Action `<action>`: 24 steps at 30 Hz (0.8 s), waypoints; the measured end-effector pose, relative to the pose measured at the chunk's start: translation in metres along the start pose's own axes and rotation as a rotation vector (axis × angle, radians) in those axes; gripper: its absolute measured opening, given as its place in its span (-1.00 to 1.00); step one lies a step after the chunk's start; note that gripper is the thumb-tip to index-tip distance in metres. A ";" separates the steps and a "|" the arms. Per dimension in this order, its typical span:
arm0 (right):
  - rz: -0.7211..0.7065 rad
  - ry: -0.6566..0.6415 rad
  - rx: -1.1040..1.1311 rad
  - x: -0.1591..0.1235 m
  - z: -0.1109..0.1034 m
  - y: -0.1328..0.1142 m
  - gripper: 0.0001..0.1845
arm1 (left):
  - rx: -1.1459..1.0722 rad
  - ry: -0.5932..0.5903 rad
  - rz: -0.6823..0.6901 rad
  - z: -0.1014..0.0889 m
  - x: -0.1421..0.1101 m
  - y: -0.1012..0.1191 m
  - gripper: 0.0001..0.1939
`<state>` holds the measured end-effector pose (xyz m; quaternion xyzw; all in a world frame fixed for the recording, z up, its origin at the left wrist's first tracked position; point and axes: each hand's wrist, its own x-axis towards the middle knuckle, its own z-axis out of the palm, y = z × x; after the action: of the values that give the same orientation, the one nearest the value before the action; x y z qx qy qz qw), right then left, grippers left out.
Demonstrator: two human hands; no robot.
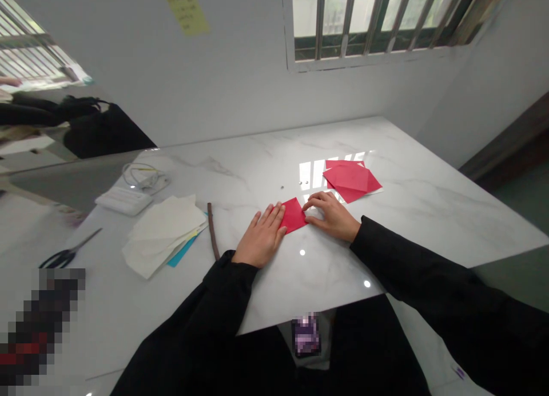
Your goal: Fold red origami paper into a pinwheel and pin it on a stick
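Observation:
A small folded square of red paper [295, 214] lies on the white marbled table in front of me. My left hand [265, 234] rests flat over its left side, fingers stretched out and covering that part. At the paper's right corner, the fingertips and thumb of my right hand [329, 216] come close together in a pinch on the edge. Behind my right hand lies a loose pile of red paper sheets [349, 181], with white edges showing underneath.
Left of my hands are a brown stick [213, 230], fanned cream papers [160, 230] over a blue sheet [183, 252], a white box [123, 200] with a cable [143, 177], and scissors [64, 258]. Tiny bits [282, 187] dot the marbled table [240, 155]. Behind it stands a wall [240, 87].

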<state>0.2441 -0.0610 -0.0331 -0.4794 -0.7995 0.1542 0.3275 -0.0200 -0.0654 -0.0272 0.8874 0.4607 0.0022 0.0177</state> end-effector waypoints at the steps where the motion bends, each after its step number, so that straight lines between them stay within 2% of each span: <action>1: 0.002 -0.001 0.003 0.000 0.000 0.000 -0.81 | 0.000 -0.003 -0.001 0.000 0.000 0.000 -0.34; 9: -0.007 0.020 0.043 0.001 0.000 0.009 -0.80 | -0.009 0.003 -0.002 -0.002 -0.001 0.001 -0.34; 13: -0.066 0.058 0.012 0.002 -0.004 -0.001 -0.69 | -0.002 0.002 0.000 -0.004 -0.001 0.003 -0.34; 15: -0.161 0.001 -0.071 0.001 -0.001 -0.014 -0.60 | 0.000 0.004 0.000 -0.004 -0.001 0.003 -0.34; 18: -0.283 -0.163 -0.150 -0.004 0.008 -0.032 -0.41 | -0.005 0.009 -0.007 -0.001 -0.001 0.003 -0.34; 21: -0.265 -0.305 -0.191 -0.012 0.015 -0.036 -0.18 | -0.011 0.023 0.004 0.000 -0.001 0.003 -0.34; 24: -0.237 -0.374 -0.217 -0.017 0.013 -0.028 -0.08 | -0.004 0.015 0.007 -0.002 -0.002 0.004 -0.34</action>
<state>0.2224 -0.0892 -0.0332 -0.3776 -0.9088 0.1141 0.1362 -0.0174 -0.0692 -0.0252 0.8890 0.4575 0.0099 0.0161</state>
